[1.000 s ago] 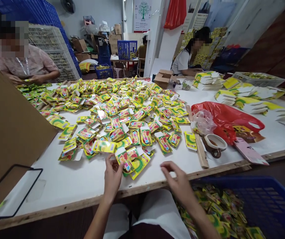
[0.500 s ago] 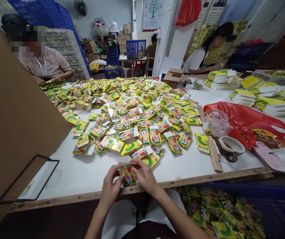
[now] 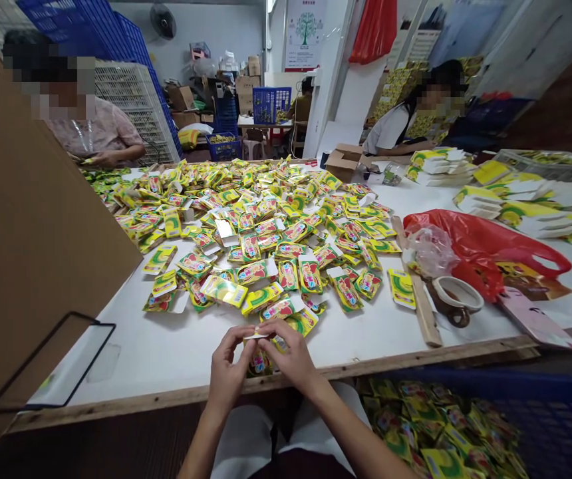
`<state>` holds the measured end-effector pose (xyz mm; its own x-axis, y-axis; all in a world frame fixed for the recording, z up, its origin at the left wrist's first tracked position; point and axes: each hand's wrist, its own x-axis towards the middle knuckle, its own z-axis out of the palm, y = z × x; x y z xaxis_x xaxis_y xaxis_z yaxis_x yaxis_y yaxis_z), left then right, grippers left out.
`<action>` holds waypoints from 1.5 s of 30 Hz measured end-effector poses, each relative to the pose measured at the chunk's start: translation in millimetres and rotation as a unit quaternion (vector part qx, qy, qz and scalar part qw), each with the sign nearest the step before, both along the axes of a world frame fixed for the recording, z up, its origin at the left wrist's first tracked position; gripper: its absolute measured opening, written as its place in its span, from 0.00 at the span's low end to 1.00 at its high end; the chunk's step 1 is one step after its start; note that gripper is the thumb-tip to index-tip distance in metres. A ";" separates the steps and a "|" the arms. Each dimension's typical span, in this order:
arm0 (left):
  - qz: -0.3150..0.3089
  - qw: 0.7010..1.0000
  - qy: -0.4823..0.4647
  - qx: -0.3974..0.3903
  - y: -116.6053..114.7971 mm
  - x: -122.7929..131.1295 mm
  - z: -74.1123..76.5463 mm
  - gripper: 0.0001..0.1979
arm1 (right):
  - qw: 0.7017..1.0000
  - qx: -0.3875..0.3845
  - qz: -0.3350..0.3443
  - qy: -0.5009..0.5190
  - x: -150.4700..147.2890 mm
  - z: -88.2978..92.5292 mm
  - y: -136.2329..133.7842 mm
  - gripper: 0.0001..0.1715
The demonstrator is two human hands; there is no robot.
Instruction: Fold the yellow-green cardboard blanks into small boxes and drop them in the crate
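My left hand [image 3: 227, 369] and my right hand [image 3: 290, 356] meet at the near edge of the white table [image 3: 166, 352]. Both pinch one small yellow-and-red packet [image 3: 258, 361] by its white top flap, held upright between them. Just beyond my hands lies a large heap of the same yellow-green packets [image 3: 266, 226], spread across the middle of the table.
A blue crate [image 3: 540, 426] with several packets stands low at my right. A red plastic bag [image 3: 485, 243], a tape roll [image 3: 458, 298] and a wooden strip [image 3: 423, 313] lie to the right. Brown cardboard [image 3: 31, 253] leans at the left. Two other people sit at the far side.
My right hand came in from the right to join my left. Together they lifted one packet off the heap's near edge and raised it by its flap.
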<state>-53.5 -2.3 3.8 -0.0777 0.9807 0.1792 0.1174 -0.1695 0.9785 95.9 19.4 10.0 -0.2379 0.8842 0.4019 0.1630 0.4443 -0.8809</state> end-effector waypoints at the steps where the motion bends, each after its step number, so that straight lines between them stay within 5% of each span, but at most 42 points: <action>1: 0.002 1.000 0.003 0.003 0.0 -0.1 0.9 0.08 | 1.000 0.003 0.001 -0.001 0.2 1.2 -0.3 0.05; 10: 0.026 0.998 -0.010 -0.057 4.8 0.6 3.9 0.11 | 0.995 -0.043 -0.080 -0.044 -7.0 10.6 1.7 0.04; 19: -0.014 0.998 0.064 0.021 -3.8 -2.4 1.8 0.08 | 0.998 -0.042 -0.055 -0.008 2.0 4.9 -18.4 0.07; 23: -0.014 0.989 0.142 0.040 5.3 5.2 5.9 0.10 | 0.977 -0.037 -0.180 -0.105 83.9 34.0 -41.3 0.12; 27: -0.054 0.954 0.286 0.070 29.7 22.4 0.1 0.16 | 0.891 -0.086 -0.290 -0.339 200.5 58.2 -64.5 0.15; 30: -0.062 0.923 0.370 0.090 52.3 38.7 -5.2 0.23 | 0.860 -0.097 -0.303 -0.400 234.2 61.3 -74.0 0.16; 34: -0.051 0.909 0.404 0.085 70.4 49.2 -1.4 0.24 | 0.914 -0.152 -0.199 -0.319 179.7 53.0 -67.0 0.14; 39: 0.026 0.959 0.279 0.049 51.8 31.7 9.1 0.29 | 0.973 -0.111 -0.069 -0.190 71.4 33.8 -50.0 0.11; 42: 0.059 0.987 0.150 -0.002 28.3 15.4 7.5 0.27 | 0.976 -0.053 0.007 -0.212 40.0 17.6 -41.3 0.14; 45: 0.071 0.996 0.042 -0.040 9.2 6.9 1.4 0.28 | 0.960 -0.027 -0.005 -0.277 39.0 3.3 -30.5 0.16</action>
